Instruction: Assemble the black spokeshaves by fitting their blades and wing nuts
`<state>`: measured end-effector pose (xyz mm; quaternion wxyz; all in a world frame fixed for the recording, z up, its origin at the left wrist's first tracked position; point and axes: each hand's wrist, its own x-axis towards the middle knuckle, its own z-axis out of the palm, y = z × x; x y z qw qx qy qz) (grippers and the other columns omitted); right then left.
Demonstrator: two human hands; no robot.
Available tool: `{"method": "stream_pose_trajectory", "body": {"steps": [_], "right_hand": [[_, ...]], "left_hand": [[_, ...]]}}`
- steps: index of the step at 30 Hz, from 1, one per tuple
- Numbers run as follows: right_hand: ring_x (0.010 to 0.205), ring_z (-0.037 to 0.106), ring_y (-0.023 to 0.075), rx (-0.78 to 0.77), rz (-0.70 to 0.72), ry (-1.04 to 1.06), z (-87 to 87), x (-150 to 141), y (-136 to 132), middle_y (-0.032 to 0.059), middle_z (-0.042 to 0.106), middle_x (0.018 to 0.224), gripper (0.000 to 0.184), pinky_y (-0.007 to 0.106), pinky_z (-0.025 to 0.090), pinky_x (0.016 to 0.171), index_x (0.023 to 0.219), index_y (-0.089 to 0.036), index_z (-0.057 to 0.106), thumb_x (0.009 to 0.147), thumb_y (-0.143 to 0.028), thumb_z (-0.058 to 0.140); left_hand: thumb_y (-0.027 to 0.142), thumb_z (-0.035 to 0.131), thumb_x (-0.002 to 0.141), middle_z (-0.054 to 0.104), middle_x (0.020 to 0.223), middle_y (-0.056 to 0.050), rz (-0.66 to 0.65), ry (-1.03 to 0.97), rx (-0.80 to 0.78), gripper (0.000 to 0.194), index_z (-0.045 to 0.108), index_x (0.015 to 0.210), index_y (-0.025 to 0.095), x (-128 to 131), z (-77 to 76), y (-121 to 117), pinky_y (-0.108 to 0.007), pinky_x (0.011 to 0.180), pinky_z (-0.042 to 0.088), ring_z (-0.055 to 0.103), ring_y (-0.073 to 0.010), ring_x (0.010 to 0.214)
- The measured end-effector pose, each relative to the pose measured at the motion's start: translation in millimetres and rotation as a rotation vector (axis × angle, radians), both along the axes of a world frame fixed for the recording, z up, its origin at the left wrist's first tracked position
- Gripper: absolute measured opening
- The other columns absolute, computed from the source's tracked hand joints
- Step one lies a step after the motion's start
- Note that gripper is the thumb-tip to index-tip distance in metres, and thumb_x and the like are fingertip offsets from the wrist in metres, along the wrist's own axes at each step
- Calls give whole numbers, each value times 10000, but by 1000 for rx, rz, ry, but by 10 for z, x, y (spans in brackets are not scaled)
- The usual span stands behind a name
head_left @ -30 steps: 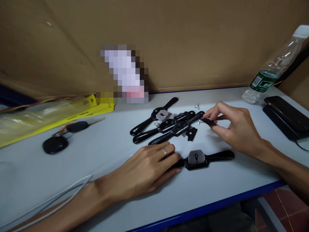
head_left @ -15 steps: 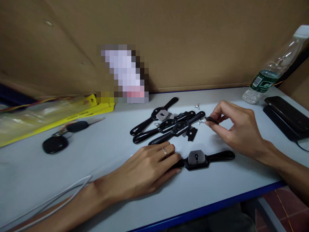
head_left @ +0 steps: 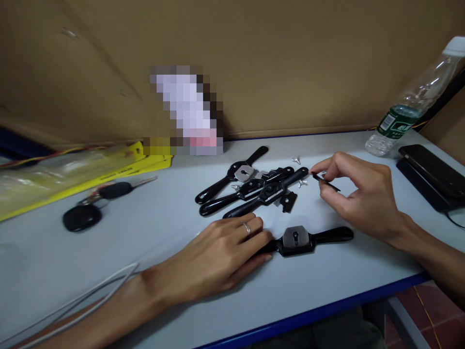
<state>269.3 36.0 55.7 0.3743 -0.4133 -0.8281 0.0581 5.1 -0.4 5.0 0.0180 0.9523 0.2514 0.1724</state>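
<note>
keys [head_left: 115, 190] lie near yellow-edged packaging [head_left: 72, 179] | bottle [head_left: 397, 121] (green label) stands near black device [head_left: 434, 167] | brown panel [head_left: 290, 63] behind

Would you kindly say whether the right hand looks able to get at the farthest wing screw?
Probably yes: nothing seems to stand between the right hand and the farthest wing screw, though it pinches a thin dark piece, which might hinder picking up.

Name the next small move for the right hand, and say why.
Perhaps lower the thin black plate onto the near grey blade: the right hand has the plate pinched, the blade's face is uncovered, and the left hand holds the black tool under it.
</note>
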Motion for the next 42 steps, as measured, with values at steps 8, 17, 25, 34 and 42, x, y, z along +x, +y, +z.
{"method": "stream_pose_trajectory", "body": {"steps": [8,17,25,34,42], "right_hand": [[794,721,198,108,-41,-29,-36,18,9,10,724,816,195,315,507,692,770,-252,486,845,-78,532],[838,730,213,163,-3,-32,-83,26,36,31,723,840,206,315,502,691,776,-237,489,802,-38,535],[721,614,182,121,-32,-132,-121,46,78,21,656,807,92,318,484,657,876,-230,529,918,-159,568],[768,610,210,187,27,-139,-79,30,71,29,649,786,155,345,440,685,796,-230,511,876,-107,563],[671,608,150,69,41,-56,-56,6,31,-20,638,755,160,288,472,658,829,-236,543,894,-93,577]], "left_hand": [[260,440,1066,640,885,-51,2,5,2,210,616,1096,148,-2,-17,-7,-310,617,512,624,-192,759],[262,420,1072,644,891,-56,1,8,0,229,615,1099,145,0,0,1,-316,618,509,626,-195,757],[266,446,1064,643,886,-52,2,7,-1,214,619,1108,149,-8,-10,-8,-312,626,512,623,-196,765],[272,408,1077,648,890,-56,4,4,20,246,621,1085,149,9,-2,-4,-317,612,510,627,-192,743],[274,422,1074,645,896,-55,11,17,1,235,620,1090,149,-7,-16,-9,-316,617,510,631,-191,750]]}}
